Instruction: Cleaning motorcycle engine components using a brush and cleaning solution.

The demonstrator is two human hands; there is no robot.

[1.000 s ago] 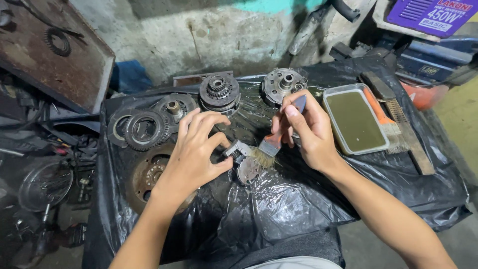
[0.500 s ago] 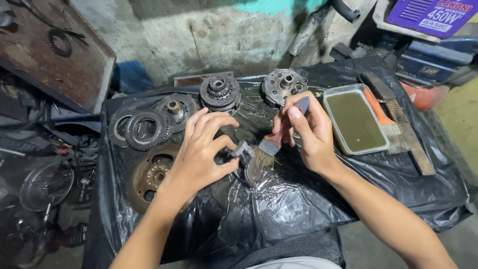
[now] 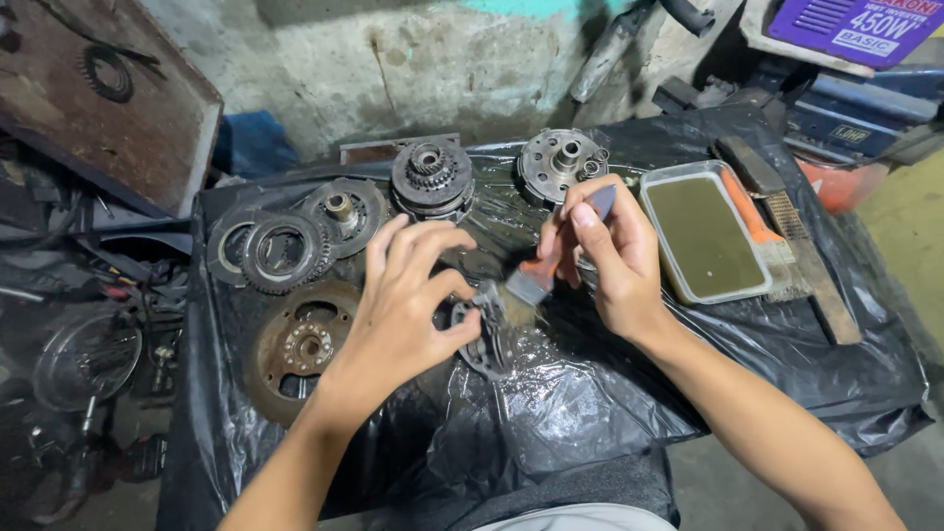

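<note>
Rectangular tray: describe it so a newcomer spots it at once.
On the black plastic sheet, look right of the right hand holding the brush. The tray is the only rectangular container, filled with murky olive liquid; its neighbours are round metal parts.

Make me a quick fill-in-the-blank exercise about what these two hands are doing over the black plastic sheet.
1. The right hand holds a small ____ with an orange ferrule, its bristles against the metal part.
2. The left hand steadies that part over a sheet of ____ plastic.
3. The rectangular tray to the right holds a murky ____ liquid.
4. The large rusty disc lies to the ____ of the left hand.

Missing words: brush; black; greenish; left
</note>
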